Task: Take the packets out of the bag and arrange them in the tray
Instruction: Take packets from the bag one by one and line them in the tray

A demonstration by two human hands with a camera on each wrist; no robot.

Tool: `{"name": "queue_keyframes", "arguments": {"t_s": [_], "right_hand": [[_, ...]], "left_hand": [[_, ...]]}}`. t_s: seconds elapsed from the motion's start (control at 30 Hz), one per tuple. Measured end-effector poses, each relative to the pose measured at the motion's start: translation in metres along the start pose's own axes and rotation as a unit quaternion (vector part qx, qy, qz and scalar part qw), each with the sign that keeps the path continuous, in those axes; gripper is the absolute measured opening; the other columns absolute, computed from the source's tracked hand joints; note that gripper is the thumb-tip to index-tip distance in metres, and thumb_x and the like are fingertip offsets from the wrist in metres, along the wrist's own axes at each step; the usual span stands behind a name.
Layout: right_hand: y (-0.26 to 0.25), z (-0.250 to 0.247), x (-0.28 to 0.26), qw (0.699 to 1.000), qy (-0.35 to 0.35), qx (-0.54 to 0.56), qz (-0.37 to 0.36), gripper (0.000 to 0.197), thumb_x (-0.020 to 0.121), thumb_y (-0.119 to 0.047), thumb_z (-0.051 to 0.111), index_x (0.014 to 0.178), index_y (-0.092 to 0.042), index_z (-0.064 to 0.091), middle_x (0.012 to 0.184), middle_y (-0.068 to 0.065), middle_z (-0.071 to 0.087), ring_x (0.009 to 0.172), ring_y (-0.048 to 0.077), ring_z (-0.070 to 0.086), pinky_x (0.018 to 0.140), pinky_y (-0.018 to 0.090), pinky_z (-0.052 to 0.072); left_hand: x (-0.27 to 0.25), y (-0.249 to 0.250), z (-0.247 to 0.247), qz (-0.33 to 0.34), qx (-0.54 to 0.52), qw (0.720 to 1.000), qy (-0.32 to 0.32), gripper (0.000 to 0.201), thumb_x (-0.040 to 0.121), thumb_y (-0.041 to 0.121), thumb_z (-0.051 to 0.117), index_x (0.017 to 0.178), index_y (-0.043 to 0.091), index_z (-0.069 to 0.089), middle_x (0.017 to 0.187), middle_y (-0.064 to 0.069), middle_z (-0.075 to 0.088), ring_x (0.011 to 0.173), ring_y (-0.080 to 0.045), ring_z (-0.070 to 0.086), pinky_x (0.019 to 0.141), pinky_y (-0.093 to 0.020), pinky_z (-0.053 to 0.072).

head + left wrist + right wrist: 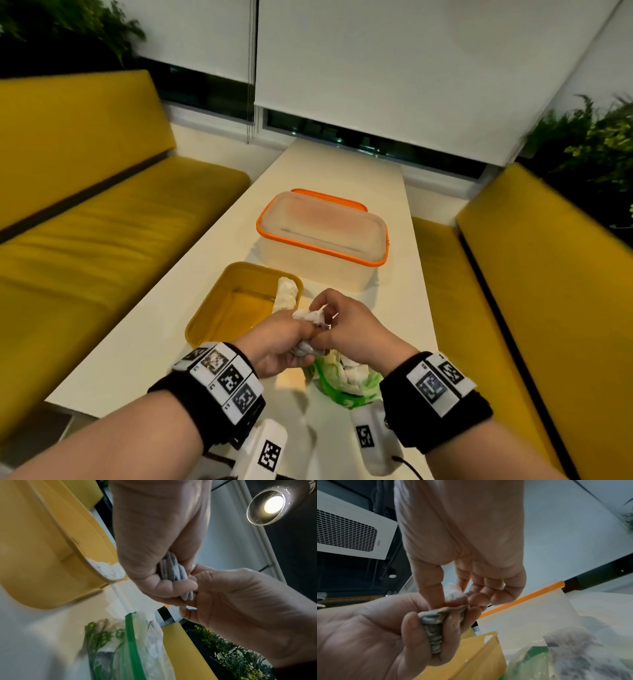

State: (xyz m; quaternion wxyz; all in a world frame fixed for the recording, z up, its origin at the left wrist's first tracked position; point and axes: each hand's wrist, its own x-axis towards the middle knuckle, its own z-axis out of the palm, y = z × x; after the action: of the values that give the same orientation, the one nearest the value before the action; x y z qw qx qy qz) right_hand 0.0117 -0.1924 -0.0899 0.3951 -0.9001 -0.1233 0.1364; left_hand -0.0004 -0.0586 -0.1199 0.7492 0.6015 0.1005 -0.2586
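Note:
My left hand [291, 339] grips a bundle of small grey-white packets [308, 347] just above the table, right of the yellow tray [219, 308]. My right hand [330, 320] meets it from the right and pinches the top of the bundle [453, 593] with thumb and fingers. In the right wrist view the left fingers [409, 623] curl round the stacked packets [435, 626]. A row of white packets [286, 294] lies along the tray's right wall. The green-printed zip bag [346, 382] lies open below the hands, with more packets inside.
A clear container with an orange rim [322, 233] stands behind the tray, and an orange lid lies behind it. The white table [144, 346] is narrow, with yellow benches [102, 222] on both sides. Its near edge runs just under my wrists.

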Motion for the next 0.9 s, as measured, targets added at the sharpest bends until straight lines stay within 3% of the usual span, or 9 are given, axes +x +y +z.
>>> {"name": "queue_keyframes", "arguments": {"t_s": [0.1,0.17,0.3,0.43,0.57,0.67,0.8,0.9], "right_hand": [[0.004,0.001,0.001,1.000,0.021,0.012,0.006,0.027,0.067,-0.004,0.069,0.082,-0.024,0.057,0.079,-0.003,0.060,0.070,0.015,0.054,0.063,0.026,0.044],[0.007,-0.003,0.002,0.999,0.050,0.007,-0.003,0.018,0.075,-0.010,0.068,0.076,-0.025,0.058,0.077,-0.001,0.061,0.070,0.015,0.054,0.062,0.025,0.042],[0.016,-0.014,0.002,0.994,0.101,0.030,-0.001,0.016,0.080,-0.014,0.068,0.071,-0.021,0.057,0.069,0.000,0.059,0.063,0.013,0.051,0.059,0.023,0.040],[0.023,-0.012,0.000,0.987,0.127,0.098,0.024,0.017,0.081,-0.011,0.070,0.072,-0.019,0.057,0.064,-0.001,0.058,0.059,0.013,0.051,0.058,0.025,0.041],[0.015,-0.004,0.003,0.985,0.134,0.104,0.015,0.016,0.083,-0.008,0.067,0.074,-0.018,0.059,0.063,-0.002,0.059,0.057,0.012,0.053,0.059,0.024,0.043],[0.006,-0.003,0.008,0.981,0.136,0.135,0.021,0.018,0.085,-0.005,0.064,0.073,-0.014,0.056,0.061,0.000,0.056,0.053,0.014,0.053,0.057,0.025,0.041],[-0.004,-0.004,0.017,0.980,0.173,0.099,0.010,0.010,0.088,-0.007,0.061,0.081,-0.013,0.057,0.064,0.001,0.058,0.054,0.012,0.056,0.059,0.026,0.042],[-0.008,0.002,0.022,0.983,0.175,0.052,0.009,0.011,0.088,-0.010,0.058,0.085,-0.021,0.057,0.068,0.000,0.061,0.063,0.017,0.061,0.061,0.028,0.043]], "left_hand": [[0.000,0.002,0.000,0.008,-0.001,1.000,0.015,0.022,0.086,-0.008,0.051,0.087,0.012,0.059,0.057,-0.005,0.062,0.047,-0.013,0.057,0.040,-0.019,0.042],[0.001,0.004,0.001,0.009,0.011,1.000,0.011,0.021,0.085,-0.007,0.053,0.089,0.012,0.060,0.063,-0.006,0.062,0.052,-0.015,0.056,0.041,-0.019,0.041],[0.004,0.005,0.003,-0.003,0.015,1.000,-0.014,0.012,0.084,0.009,0.068,0.093,0.016,0.064,0.069,0.000,0.067,0.060,-0.012,0.059,0.048,-0.020,0.043],[0.006,0.002,0.003,-0.008,0.010,1.000,-0.020,0.012,0.085,0.021,0.069,0.095,0.017,0.064,0.077,-0.001,0.068,0.069,-0.015,0.060,0.057,-0.025,0.044],[-0.003,0.005,-0.005,-0.004,0.009,1.000,-0.013,0.011,0.085,0.015,0.069,0.095,0.017,0.064,0.071,0.001,0.067,0.057,-0.010,0.059,0.045,-0.020,0.043],[-0.006,0.008,-0.016,-0.005,0.001,1.000,-0.001,0.018,0.083,0.011,0.071,0.099,0.015,0.064,0.070,0.001,0.065,0.062,-0.012,0.057,0.044,-0.020,0.042],[-0.008,0.010,-0.038,0.024,-0.051,0.996,0.069,0.022,0.085,0.014,0.068,0.106,0.012,0.062,0.077,-0.004,0.066,0.065,-0.015,0.059,0.046,-0.021,0.044],[-0.009,0.020,-0.057,0.052,-0.142,0.978,0.147,0.007,0.089,0.013,0.064,0.093,0.009,0.059,0.073,-0.006,0.063,0.059,-0.015,0.058,0.043,-0.019,0.047]]}}
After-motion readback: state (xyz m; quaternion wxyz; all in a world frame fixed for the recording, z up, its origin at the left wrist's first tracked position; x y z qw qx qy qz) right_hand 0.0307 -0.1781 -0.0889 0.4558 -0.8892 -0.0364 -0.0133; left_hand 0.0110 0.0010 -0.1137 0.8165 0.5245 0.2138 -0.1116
